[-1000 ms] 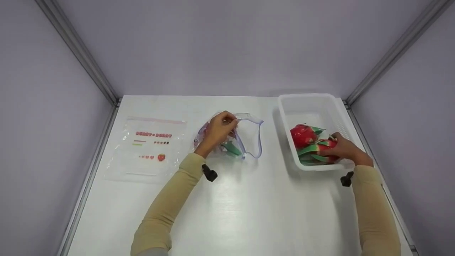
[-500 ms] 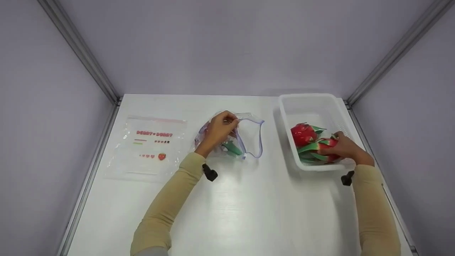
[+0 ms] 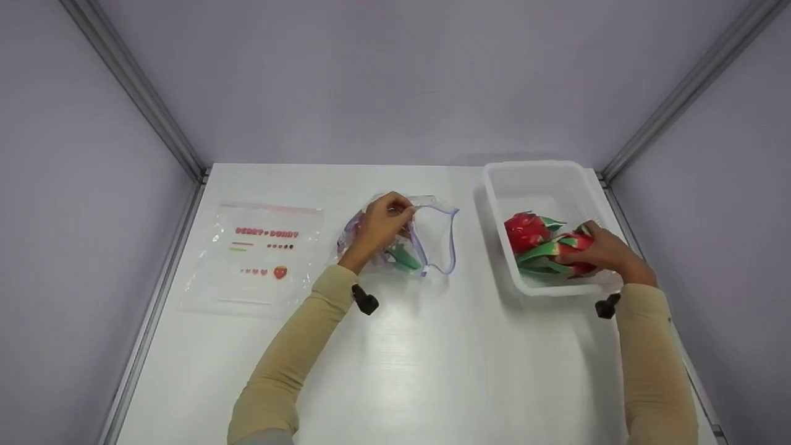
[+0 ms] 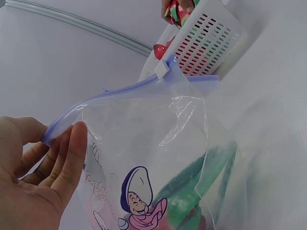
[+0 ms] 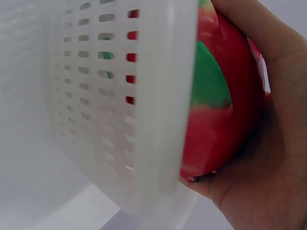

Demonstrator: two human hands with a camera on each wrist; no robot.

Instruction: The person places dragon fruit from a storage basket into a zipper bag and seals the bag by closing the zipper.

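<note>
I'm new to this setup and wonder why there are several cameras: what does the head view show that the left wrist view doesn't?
Only the head view shows the whole table, both sleeves, the right hand gripping a dragon fruit in the basket, and a flat printed bag at the left. Only the left wrist view shows the cartoon print on the open bag and the basket's slotted wall. Both show the left hand pinching the open bag's zip edge, with green and red inside it.
</note>
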